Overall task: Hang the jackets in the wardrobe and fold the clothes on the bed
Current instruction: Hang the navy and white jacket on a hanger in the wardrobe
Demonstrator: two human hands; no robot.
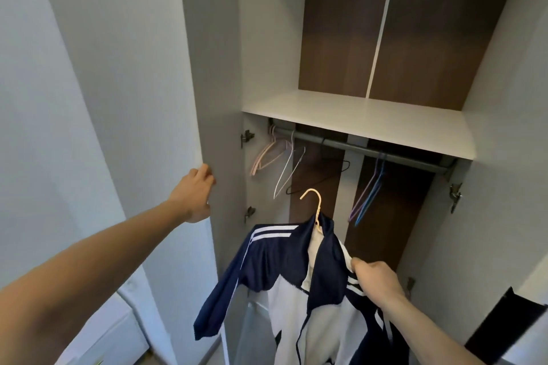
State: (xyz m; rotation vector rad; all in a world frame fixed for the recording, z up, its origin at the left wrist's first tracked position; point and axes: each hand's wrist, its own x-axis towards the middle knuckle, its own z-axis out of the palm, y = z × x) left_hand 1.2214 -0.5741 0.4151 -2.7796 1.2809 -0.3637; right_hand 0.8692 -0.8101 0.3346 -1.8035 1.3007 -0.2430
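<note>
Navy-and-white striped track jacket (284,284) on a pale yellow plastic hanger (315,204), held up in front of the open wardrobe, hook below the rail. Right hand (378,280) clenched round the jacket's shoulder. Left hand (195,194) gripping the edge of the grey wardrobe door (213,68), fingers curled round it. Further in, dark metal rail (382,154) under a white shelf (370,118). Empty hangers on the rail: pink (268,154), white (286,170), black (323,176), purple and blue (369,190).
</note>
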